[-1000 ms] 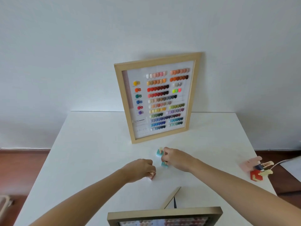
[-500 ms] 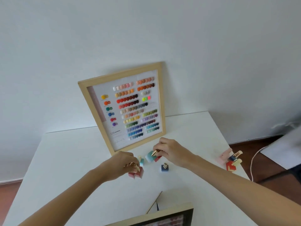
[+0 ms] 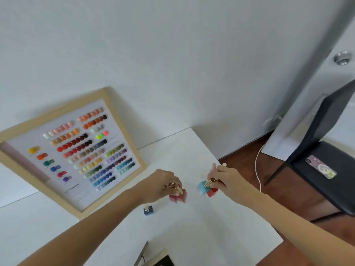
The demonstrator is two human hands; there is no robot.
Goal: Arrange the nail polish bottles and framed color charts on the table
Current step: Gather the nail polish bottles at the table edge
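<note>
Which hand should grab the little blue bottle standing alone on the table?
Probably the left hand: the blue bottle stands just below it, though it already holds red bottles. The right hand is farther away, also full.

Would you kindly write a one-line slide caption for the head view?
Left hand and right hand each grip small nail polish bottles above the white table, before a leaning framed color chart.

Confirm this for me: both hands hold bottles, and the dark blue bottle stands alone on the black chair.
Wrong place. In the head view the dark blue bottle stands alone on the white table, near the left hand. The right hand also holds bottles.
</note>
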